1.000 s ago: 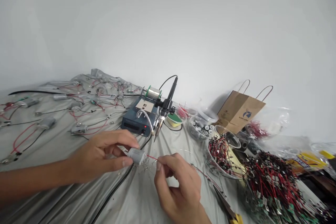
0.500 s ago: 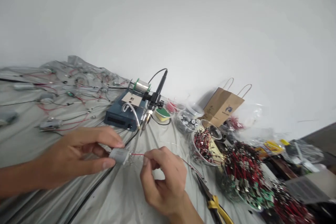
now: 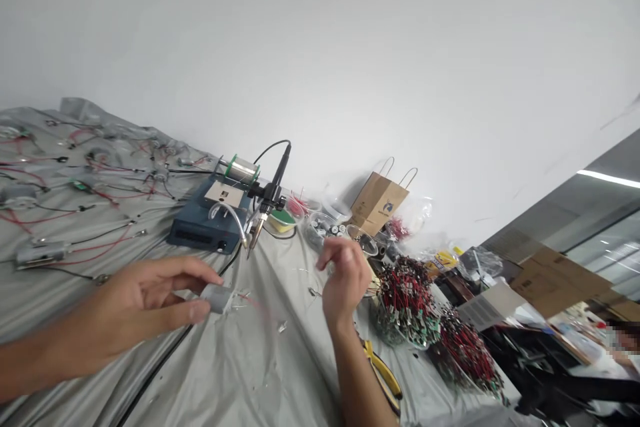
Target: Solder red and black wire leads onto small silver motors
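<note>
My left hand [image 3: 150,307] holds a small grey cylindrical motor [image 3: 216,298] between thumb and fingers, low over the cloth. From the motor's right end a red wire [image 3: 260,307] sticks out, blurred, toward a small metal tip. My right hand [image 3: 345,277] is raised in front of the plastic tubs, away from the motor. Its fingers are loosely bent and apart, with nothing visible in them. Right of it stands a tub heaped with red and black wires [image 3: 407,300]. Pliers with yellow-and-black handles [image 3: 383,373] lie partly behind my right forearm.
A blue soldering station [image 3: 195,220] carries a solder spool [image 3: 243,170] and an upright soldering iron [image 3: 273,193]. Several wired motors [image 3: 43,253] lie on the grey cloth at left. A paper bag [image 3: 379,203] stands by the wall, near a tub of small round parts [image 3: 320,230].
My right hand has let go of the red wire and moved right and up toward the tubs. My left hand still holds the motor. The view has turned to the right.
</note>
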Demonstrator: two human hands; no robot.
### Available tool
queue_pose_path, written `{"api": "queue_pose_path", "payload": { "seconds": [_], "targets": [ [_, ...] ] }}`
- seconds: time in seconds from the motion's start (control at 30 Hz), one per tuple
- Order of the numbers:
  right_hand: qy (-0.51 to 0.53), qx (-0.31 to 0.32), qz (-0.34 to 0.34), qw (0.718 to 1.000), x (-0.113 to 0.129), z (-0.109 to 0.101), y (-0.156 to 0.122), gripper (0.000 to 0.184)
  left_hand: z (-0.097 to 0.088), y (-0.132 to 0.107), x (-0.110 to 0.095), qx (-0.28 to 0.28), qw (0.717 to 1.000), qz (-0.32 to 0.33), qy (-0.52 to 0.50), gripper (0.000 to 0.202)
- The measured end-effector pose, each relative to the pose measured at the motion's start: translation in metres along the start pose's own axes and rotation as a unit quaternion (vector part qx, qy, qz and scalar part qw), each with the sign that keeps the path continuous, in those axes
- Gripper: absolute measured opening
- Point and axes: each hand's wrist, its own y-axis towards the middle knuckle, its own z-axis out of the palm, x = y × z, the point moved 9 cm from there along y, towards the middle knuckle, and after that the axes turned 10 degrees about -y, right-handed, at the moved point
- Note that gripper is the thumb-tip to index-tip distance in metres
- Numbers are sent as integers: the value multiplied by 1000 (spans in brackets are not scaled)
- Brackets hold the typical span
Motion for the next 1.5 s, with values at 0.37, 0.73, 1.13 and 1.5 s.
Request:
{"api": "queue_pose_path", "payload": {
  "seconds": [0.37,0.73,1.13,1.5],
  "targets": [
    [-333,337,136,870,-144,33,80,30,43,-17,19,156,930,-237,-235,42],
    [-507,560,105,647,-188,69,83,34,47,-24,13,89,895,-301,-318,52],
    [-566,455,159,669,-169,-36,105,34,56,-31,16,131,875,-334,-327,51],
    [-607,272,189,722,-185,-73,65,35,46,-29,32,101,877,-347,-316,53]
  ]
}}
